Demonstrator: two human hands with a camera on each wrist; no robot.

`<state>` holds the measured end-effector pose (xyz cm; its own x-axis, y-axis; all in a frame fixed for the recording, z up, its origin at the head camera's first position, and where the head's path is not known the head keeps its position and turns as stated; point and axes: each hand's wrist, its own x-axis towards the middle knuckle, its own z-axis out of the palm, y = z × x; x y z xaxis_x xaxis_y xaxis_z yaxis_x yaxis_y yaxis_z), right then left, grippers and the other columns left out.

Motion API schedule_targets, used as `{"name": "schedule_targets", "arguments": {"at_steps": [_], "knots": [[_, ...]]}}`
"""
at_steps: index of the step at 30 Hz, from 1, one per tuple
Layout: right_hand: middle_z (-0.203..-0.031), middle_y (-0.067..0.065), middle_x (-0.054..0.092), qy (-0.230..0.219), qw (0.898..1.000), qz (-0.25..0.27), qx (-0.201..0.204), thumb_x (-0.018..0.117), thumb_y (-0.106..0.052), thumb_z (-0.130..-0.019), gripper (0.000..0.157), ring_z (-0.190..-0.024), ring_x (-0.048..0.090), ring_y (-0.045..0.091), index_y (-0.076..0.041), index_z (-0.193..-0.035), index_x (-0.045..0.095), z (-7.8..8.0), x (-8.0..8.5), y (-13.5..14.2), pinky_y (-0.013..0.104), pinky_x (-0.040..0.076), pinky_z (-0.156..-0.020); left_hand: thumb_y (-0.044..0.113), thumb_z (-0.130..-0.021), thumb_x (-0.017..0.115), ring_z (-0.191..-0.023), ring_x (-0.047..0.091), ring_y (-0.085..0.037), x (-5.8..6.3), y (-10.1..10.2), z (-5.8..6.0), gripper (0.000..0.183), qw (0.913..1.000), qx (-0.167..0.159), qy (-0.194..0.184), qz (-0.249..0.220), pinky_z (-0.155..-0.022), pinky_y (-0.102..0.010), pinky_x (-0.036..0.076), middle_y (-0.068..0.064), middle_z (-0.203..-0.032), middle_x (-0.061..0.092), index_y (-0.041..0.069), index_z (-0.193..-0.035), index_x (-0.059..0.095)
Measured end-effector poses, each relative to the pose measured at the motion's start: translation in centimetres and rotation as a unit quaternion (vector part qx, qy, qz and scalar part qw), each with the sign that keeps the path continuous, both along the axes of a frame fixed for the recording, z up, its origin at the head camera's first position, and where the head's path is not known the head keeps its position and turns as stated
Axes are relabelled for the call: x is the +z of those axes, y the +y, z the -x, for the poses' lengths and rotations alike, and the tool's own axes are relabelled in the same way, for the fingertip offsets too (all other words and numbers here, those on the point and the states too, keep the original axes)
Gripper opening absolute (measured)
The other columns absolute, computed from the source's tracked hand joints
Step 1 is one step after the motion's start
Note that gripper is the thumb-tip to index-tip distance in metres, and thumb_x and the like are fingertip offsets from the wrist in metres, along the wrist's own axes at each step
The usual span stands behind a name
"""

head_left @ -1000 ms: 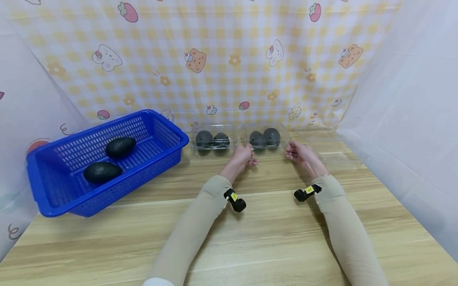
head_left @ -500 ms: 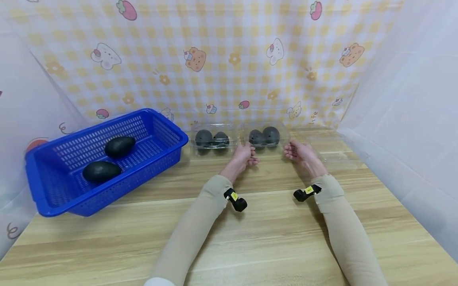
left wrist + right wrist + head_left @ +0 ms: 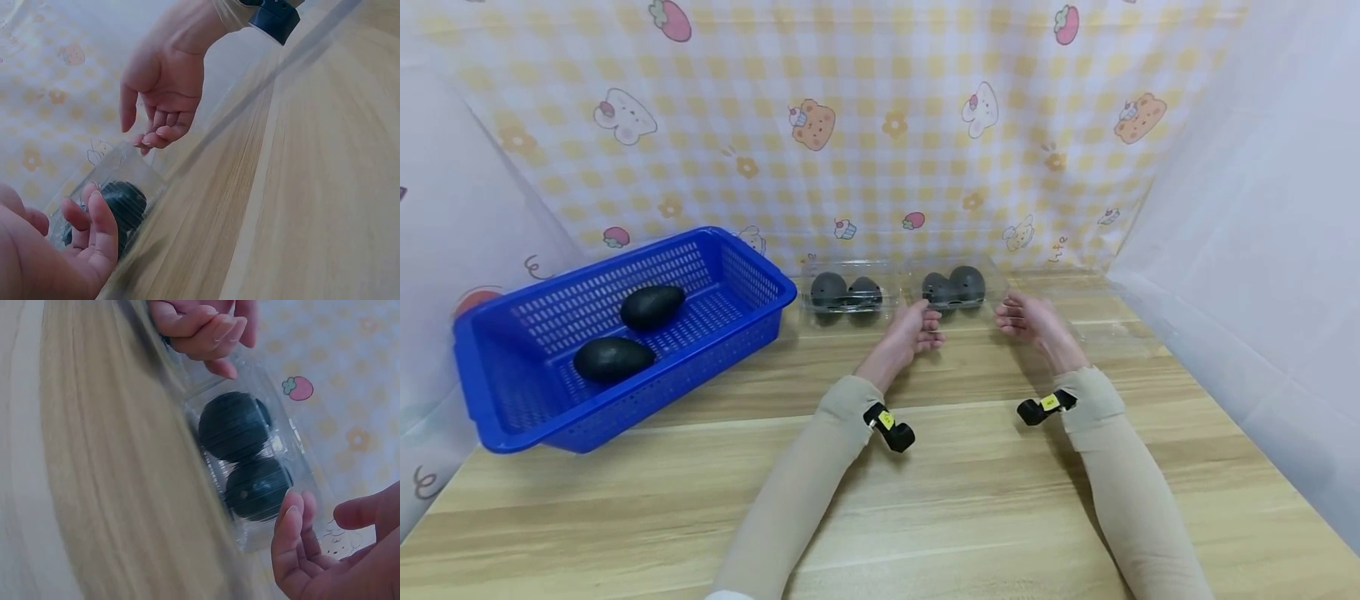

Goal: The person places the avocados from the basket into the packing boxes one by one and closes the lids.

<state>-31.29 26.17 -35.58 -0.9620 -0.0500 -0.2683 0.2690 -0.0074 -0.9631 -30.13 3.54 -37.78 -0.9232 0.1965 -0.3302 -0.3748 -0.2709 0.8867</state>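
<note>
My left hand [image 3: 912,335] is at the near left corner of a clear plastic clamshell box [image 3: 995,270], thumb and fingers apart, fingers loosely bent. By the box's right end, my right hand [image 3: 1034,323] has loosely bent fingers, its thumb spread away from them in the right wrist view. Neither hand grips anything. Inside this box sit two dark avocados [image 3: 234,427], seen through the plastic. Its lid lies over them. Left of it stands a second clear clamshell box [image 3: 888,287], also with two dark avocados [image 3: 828,292] inside.
A blue plastic basket [image 3: 726,361] on the left holds two more dark avocados [image 3: 652,307]. More clear plastic packaging [image 3: 1108,333] lies at the right on the wooden table [image 3: 970,492]. A checked cloth [image 3: 865,167] hangs right behind the boxes.
My left hand's fingers have loosened and spread from their earlier closer curl at the box corner, and its wrist has shifted slightly left. The right hand, boxes and basket stay about where they were.
</note>
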Motion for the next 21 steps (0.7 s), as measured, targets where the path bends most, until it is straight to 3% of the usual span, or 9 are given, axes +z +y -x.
{"name": "schedule_targets", "arguments": {"at_steps": [3,7,13,16,19,21], "knots": [[-0.079,-0.003,0.067,-0.002,1.000,-0.024,0.006,0.043,-0.024,-0.109,0.033,-0.068,0.065,0.007,0.002,-0.131,0.045,-0.4,0.7,-0.1,0.019,0.056,-0.069,0.028,-0.109,0.041,-0.073,0.060,-0.024,0.3,0.1,-0.4,0.047,0.9999,-0.011,-0.010,-0.002,-0.065,-0.027,0.054,-0.003,-0.072,0.052,-0.010,-0.134,0.052],[-0.074,-0.004,0.069,-0.006,0.998,-0.052,0.016,0.041,-0.022,-0.109,0.059,-0.065,0.068,0.007,0.007,-0.155,0.018,-1.0,1.8,-0.5,0.019,0.057,-0.068,0.027,-0.107,0.044,-0.075,0.060,-0.025,0.5,0.4,-1.0,0.047,0.9993,-0.031,-0.018,0.008,-0.063,-0.025,0.052,-0.003,-0.074,0.053,-0.010,-0.135,0.051],[-0.077,-0.006,0.068,0.005,0.991,-0.118,0.062,0.043,-0.023,-0.109,0.062,-0.069,0.069,0.006,0.011,-0.155,0.018,-1.8,3.2,-0.2,0.022,0.058,-0.076,0.021,-0.103,0.049,-0.075,0.061,-0.024,0.7,0.9,-1.5,0.044,0.9980,-0.057,-0.007,0.028,-0.063,-0.026,0.052,-0.004,-0.076,0.054,-0.011,-0.134,0.050],[-0.085,-0.004,0.069,0.018,0.985,-0.146,0.085,0.042,-0.023,-0.109,0.060,-0.073,0.070,0.007,0.011,-0.154,0.022,-2.1,4.1,0.1,0.025,0.058,-0.081,0.015,-0.099,0.050,-0.069,0.061,-0.022,0.7,1.3,-1.7,0.028,0.9970,-0.069,0.001,0.035,-0.064,-0.027,0.052,-0.004,-0.077,0.053,-0.006,-0.117,0.056],[-0.105,0.011,0.069,0.040,0.978,-0.179,0.102,0.041,-0.023,-0.110,0.059,-0.076,0.070,0.006,0.013,-0.153,0.023,-2.3,4.8,0.5,0.027,0.058,-0.084,0.011,-0.097,0.049,-0.067,0.060,-0.020,0.8,1.7,-1.9,0.022,0.9955,-0.086,0.006,0.040,-0.065,-0.028,0.052,-0.005,-0.079,0.053,-0.005,-0.111,0.055],[-0.120,0.021,0.063,0.057,0.972,-0.202,0.109,0.041,-0.023,-0.110,0.060,-0.079,0.070,0.005,0.013,-0.153,0.022,-2.4,5.2,0.9,0.026,0.057,-0.083,0.010,-0.097,0.049,-0.066,0.060,-0.019,0.8,2.1,-2.1,0.028,0.9947,-0.094,0.007,0.041,-0.065,-0.028,0.052,-0.005,-0.080,0.053,-0.008,-0.118,0.055]]}}
